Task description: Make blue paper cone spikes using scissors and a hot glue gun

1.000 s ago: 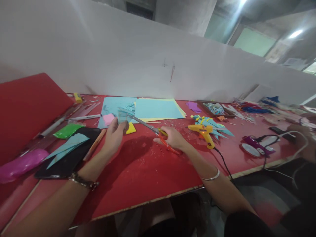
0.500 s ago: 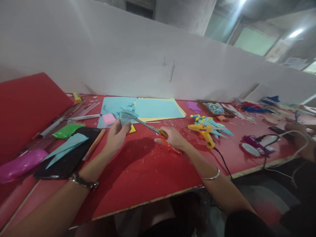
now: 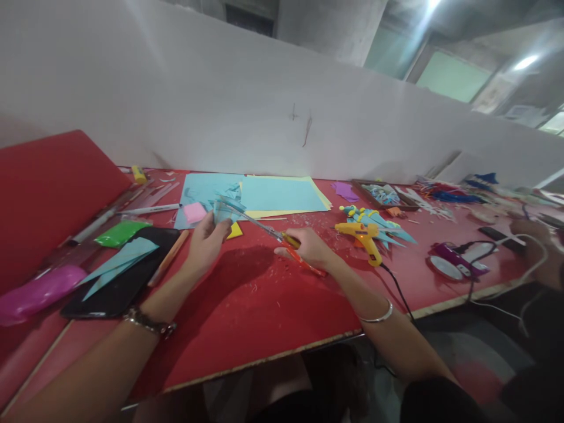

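Note:
My left hand (image 3: 207,244) pinches a small piece of light blue paper (image 3: 222,211) between thumb and fingers, above the red table (image 3: 264,311). My right hand (image 3: 308,247) is closed round the orange and yellow handles of a pair of scissors (image 3: 267,229). The blades point left and reach the blue paper; whether they are cutting into it I cannot make out. Blue paper scraps lie just behind my left hand, beside a pink block (image 3: 194,212). A yellow paper piece (image 3: 235,230) shows beside my left fingertips.
Blue sheets (image 3: 282,194) lie along the wall. To the right sit a yellow glue gun (image 3: 363,238) with its cord, a blue paper craft (image 3: 399,234) and a purple device (image 3: 460,258). Cut blue strips rest on a black phone-like slab (image 3: 112,299). Another person's hand (image 3: 531,235) is at far right.
My hands stay in nearly the same place. The scissors' handles and blades look slightly closer together than before. The other person's hand at the far right has shifted a little.

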